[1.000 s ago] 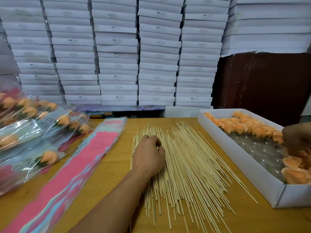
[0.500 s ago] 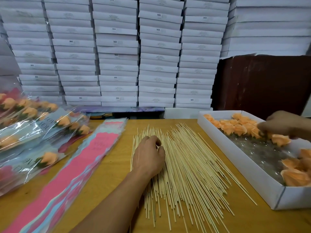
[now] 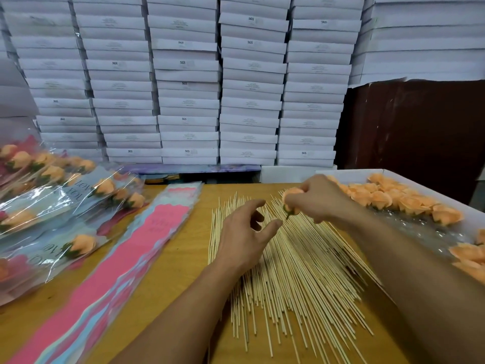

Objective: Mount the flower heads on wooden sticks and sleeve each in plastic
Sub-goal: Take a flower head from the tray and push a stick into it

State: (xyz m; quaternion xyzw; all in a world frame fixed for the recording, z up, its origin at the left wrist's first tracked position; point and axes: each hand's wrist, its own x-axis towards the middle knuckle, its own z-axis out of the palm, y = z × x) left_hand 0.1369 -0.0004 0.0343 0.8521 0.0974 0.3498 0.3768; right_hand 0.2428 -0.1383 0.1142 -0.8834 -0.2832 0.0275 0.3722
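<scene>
Peach fabric flower head (image 3: 291, 196), green calyx down, pinched in right hand (image 3: 319, 199) above far end of loose pale wooden sticks (image 3: 294, 261) fanned on yellow-brown tabletop (image 3: 183, 248). Left hand (image 3: 242, 236) over the pile, fingers loosely curled and apart, grip on nothing; cannot tell if one stick is singled out.

Risks, as judged:
- Sticks overlap closely; two may lift together, or the pile scatter.
- Stick tip missing the calyx centre leaves the head crooked.
- Pink printed plastic sleeves (image 3: 147, 237), left, look slippery.
</scene>
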